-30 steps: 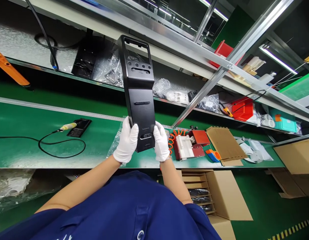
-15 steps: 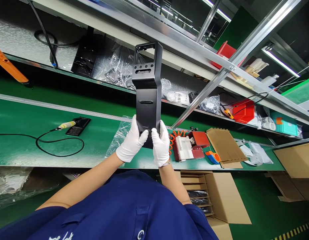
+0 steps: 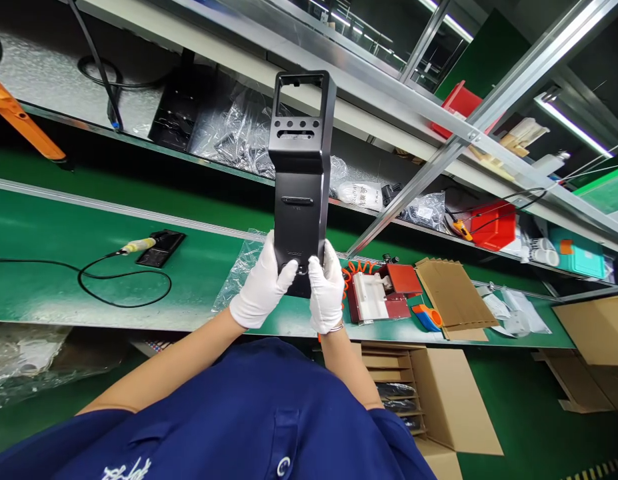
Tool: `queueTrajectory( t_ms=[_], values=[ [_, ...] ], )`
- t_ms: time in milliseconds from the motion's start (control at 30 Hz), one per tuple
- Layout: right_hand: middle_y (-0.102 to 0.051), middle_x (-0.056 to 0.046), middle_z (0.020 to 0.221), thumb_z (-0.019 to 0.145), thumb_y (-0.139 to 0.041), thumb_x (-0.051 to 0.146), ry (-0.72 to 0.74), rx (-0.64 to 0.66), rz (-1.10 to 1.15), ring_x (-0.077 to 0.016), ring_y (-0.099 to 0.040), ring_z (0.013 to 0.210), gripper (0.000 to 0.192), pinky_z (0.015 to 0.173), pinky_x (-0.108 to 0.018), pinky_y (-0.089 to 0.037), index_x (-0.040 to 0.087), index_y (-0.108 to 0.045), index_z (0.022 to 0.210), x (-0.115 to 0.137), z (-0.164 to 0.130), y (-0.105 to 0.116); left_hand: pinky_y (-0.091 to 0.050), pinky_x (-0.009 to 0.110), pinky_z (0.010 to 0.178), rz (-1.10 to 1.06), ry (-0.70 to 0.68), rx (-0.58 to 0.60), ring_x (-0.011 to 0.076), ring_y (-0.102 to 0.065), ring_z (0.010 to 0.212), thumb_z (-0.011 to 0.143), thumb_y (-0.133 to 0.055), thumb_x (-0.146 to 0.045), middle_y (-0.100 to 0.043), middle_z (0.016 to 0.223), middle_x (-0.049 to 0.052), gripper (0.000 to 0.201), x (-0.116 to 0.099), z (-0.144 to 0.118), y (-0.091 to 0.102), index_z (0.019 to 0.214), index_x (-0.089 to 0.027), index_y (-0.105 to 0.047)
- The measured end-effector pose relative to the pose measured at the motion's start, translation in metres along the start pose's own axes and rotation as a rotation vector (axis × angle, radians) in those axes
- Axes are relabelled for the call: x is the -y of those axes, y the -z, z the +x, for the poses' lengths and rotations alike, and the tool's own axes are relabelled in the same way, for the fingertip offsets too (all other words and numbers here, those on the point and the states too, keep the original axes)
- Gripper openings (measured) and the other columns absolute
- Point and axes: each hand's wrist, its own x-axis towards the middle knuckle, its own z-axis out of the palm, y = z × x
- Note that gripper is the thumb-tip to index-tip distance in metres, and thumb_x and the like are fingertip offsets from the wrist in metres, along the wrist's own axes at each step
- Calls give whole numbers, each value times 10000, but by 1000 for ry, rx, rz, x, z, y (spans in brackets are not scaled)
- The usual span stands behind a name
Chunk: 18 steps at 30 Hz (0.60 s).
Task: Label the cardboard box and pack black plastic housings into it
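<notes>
— Black plastic housing (image 3: 299, 180), long and narrow, is held upright above the green bench (image 3: 49, 267), its rectangular window at the top and a row of round holes under it.

— Who has hold of it?

— Both gloved hands, at the bottom end. Left hand (image 3: 261, 287) wraps the lower left edge, fingers closed around it, thumb across the front. Right hand (image 3: 327, 290) is clamped on the lower right edge the same way. The thumbs nearly meet.

— Any writing on it?

— A tiny mark under the slot in the middle, too small to read. Behind, on the shelf, a white bag (image 3: 357, 194) carries dark print I cannot make out either.

— What's underneath?

— A clear plastic bag (image 3: 241, 267) lies on the bench below the hands. Just right of them sits a red and white fixture (image 3: 381, 293), then brown cardboard sheets (image 3: 451, 290). Well to the left, a cabled tool (image 3: 136, 247) rests against a small black tray (image 3: 163, 245). An open carton (image 3: 429, 393) stands on the floor.
</notes>
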Motion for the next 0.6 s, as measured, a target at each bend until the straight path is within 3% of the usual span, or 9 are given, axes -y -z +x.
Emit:
queueTrajectory(
  t_ms=[100,200,333,400,500,600],
  values=[
    [-531,-88,1536,858,-677,511,-6,-13,5,-234,-503,1426,654,1241,-450,-379,212,-527,1420,-2,0,-1,-397,533,1194,83,11,-16,328,-468,1438,989,-446,-521,-436,1552,259,750,3,-2,-1,1575,-99,-243],
    [-562,-90,1506,838,-693,512,-18,-23,27,-244,-508,1420,652,1232,-464,-391,212,-546,1397,-2,1,-1,-388,549,1202,60,9,-6,342,-458,1446,981,-452,-545,-444,1552,256,746,2,-1,3,1557,-96,-301],
    [-588,-87,1479,781,-749,543,-40,-1,67,-269,-528,1398,696,1204,-488,-430,216,-580,1372,4,-1,-1,-432,499,1190,-314,109,25,303,-526,1393,973,-463,-631,-547,1502,166,648,3,13,12,1432,-177,-520],
    [-592,-78,1475,773,-769,549,-73,98,86,-272,-538,1387,707,1200,-479,-436,221,-593,1375,7,-6,-1,-537,455,1087,-569,274,-109,285,-634,1261,934,-489,-702,-658,1373,133,642,11,27,13,1298,-190,-619],
    [-586,-63,1483,817,-752,548,-161,353,123,-268,-518,1402,678,1204,-458,-426,233,-600,1398,6,-13,3,-639,351,786,-807,557,-357,222,-744,866,877,-538,-760,-770,955,69,627,27,49,12,1094,-189,-679],
    [-541,-50,1529,777,-814,519,-241,610,156,-277,-537,1366,784,1129,-437,-492,270,-548,1471,-1,-16,10,-552,256,517,-936,694,-363,142,-637,520,822,-566,-806,-648,611,-12,669,37,60,13,1030,-179,-675]
  ],
)
